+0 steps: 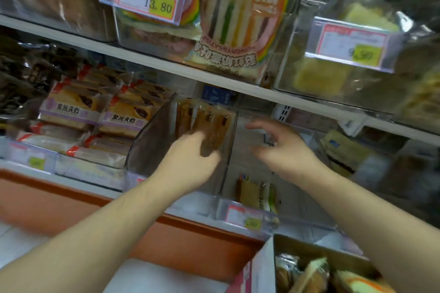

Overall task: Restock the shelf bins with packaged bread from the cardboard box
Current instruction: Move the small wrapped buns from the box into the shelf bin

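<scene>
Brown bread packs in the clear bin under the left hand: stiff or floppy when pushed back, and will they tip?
Likely soft: the brown bread packs are film-wrapped slices, so they should squash under the left hand. Probably light for their size. Standing on edge against the clear divider, they could tip sideways; the film may be slippery.

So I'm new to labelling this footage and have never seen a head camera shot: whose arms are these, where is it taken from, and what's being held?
One picture, from a camera worn on the person's head, looking down at their own arms. The left hand grips brown bread packets in a clear shelf bin. The right hand hovers open over the neighbouring bin, which holds one packet at its front. The cardboard box of bread sits bottom right. Price tags hang above.
</scene>
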